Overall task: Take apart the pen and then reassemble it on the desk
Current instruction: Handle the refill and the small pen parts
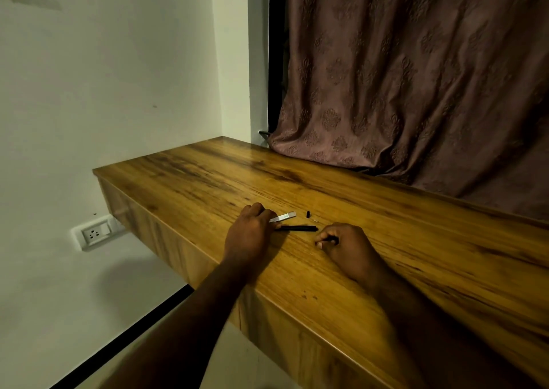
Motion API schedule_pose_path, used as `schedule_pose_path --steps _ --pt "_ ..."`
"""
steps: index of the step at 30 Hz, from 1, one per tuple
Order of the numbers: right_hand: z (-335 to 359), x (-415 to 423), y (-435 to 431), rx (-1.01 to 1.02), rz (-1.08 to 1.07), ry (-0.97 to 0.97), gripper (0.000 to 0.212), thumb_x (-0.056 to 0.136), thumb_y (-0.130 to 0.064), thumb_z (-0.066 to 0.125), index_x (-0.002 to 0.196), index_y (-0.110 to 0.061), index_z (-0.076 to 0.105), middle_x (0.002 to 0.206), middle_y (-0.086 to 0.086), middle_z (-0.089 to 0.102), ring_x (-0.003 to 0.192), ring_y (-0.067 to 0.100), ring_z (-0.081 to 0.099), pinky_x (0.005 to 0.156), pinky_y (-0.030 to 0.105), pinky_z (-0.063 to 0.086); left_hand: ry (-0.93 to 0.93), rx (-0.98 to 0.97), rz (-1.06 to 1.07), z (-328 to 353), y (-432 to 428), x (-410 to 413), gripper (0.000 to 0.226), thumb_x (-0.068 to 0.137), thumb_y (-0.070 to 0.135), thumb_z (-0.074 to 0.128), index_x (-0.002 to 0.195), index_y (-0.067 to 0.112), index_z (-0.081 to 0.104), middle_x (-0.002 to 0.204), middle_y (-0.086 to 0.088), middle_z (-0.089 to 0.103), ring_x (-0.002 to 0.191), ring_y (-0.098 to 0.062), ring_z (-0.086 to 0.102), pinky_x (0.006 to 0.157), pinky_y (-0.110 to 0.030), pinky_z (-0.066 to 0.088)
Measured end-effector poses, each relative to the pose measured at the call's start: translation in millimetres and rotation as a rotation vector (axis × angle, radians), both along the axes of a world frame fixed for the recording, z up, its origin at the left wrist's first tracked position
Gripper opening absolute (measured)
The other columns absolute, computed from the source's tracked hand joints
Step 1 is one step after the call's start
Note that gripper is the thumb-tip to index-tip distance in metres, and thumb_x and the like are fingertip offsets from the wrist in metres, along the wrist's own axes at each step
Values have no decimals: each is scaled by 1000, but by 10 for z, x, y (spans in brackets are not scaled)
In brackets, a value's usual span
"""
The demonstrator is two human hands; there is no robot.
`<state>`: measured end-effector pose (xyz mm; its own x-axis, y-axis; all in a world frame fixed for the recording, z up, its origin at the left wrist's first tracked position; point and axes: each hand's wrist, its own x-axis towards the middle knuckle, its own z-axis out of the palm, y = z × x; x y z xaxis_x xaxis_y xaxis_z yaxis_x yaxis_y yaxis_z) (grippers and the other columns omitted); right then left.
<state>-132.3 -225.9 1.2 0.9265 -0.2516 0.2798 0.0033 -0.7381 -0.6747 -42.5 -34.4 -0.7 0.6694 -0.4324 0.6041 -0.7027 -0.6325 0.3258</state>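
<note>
A brown patterned curtain hangs behind the far edge of the counter, and a pale wall fills the left side. The wooden counter runs from the wall corner toward the right, and both forearms reach over its near edge. The left hand lies knuckles up on the wood, its fingers curled down over the near end of a silver pen piece. The right hand rests on the counter just to the right, its fingers curled inward against the thumb and pinching a small dark piece, too small to tell which part it is. A white wall socket sits low on the wall below the counter's left end. The pen lies in parts between the two hands: the black barrel lies flat on the wood, its left end near the left hand. The silver pen piece angles up and to the right, just beyond the barrel. A short black cap lies apart, just right of the silver piece's free end.
</note>
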Motion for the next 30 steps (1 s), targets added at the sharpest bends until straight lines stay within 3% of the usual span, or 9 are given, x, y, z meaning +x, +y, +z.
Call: schedule_pose_path --steps 4,7,11,15,17,20,23,27,30 --pt "35 -23 -134 62 -35 14 28 82 -11 71 70 -35 66 82 -12 68 82 5 63 72 25 48 -11 10 -10 -11 8 13 27 91 35 52 104 15 65 95 -4 58 89 -19 51 64 -29 41" --pt "0 -9 -174 101 -21 43 19 81 -11 72 76 -29 69 83 -9 69 82 9 64 73 25 49 -11 7 -27 -18 -4 26 24 92 34 53 102 16 66 93 -3 57 86 -18 52 63 -32 44" --pt "131 -15 -316 670 -151 -60 11 85 -12 68 96 -11 70 84 3 69 72 15 61 65 29 48 -39 -10 -76 -1 11 -23 21 90 28 57 101 14 67 91 -5 59 80 -18 54 60 -29 41" --pt "257 -96 -357 1092 -201 -27 6 87 2 59 91 1 64 74 11 63 59 15 58 51 24 48 -45 -22 -180 52 25 -73 31 89 33 51 103 10 68 91 -8 61 76 -19 58 61 -33 48" --pt "287 -109 -199 1152 -78 58 12 86 -1 63 96 5 65 72 13 66 58 16 64 50 24 53 -37 -31 -223 51 26 -78 42 87 39 42 104 10 68 92 -8 61 77 -19 58 63 -34 49" --pt "334 -83 72 1198 39 107 22 87 -9 65 102 8 65 74 16 68 60 20 67 54 27 57 -51 -38 -248 24 23 -80 32 89 30 47 104 10 68 92 -7 61 75 -18 59 63 -35 51" --pt "318 -46 241 1172 22 104 21 88 -10 64 100 7 65 74 17 67 64 24 66 59 29 60 -60 -35 -252 5 9 -62 24 90 22 53 105 12 68 92 -5 60 74 -18 59 63 -37 51" --pt "259 -30 327 1175 -8 80 20 88 -4 64 102 11 62 78 20 65 65 25 65 57 27 60 -60 -33 -295 48 -2 -125 44 89 42 42 104 10 69 91 -7 62 73 -17 61 65 -29 47" --pt "255 -23 347 1162 -27 101 15 88 0 61 97 11 63 77 19 65 65 24 65 57 26 59 -71 -12 -281 57 -5 -131 46 88 39 43 107 5 69 95 -8 64 77 -18 63 67 -29 50"
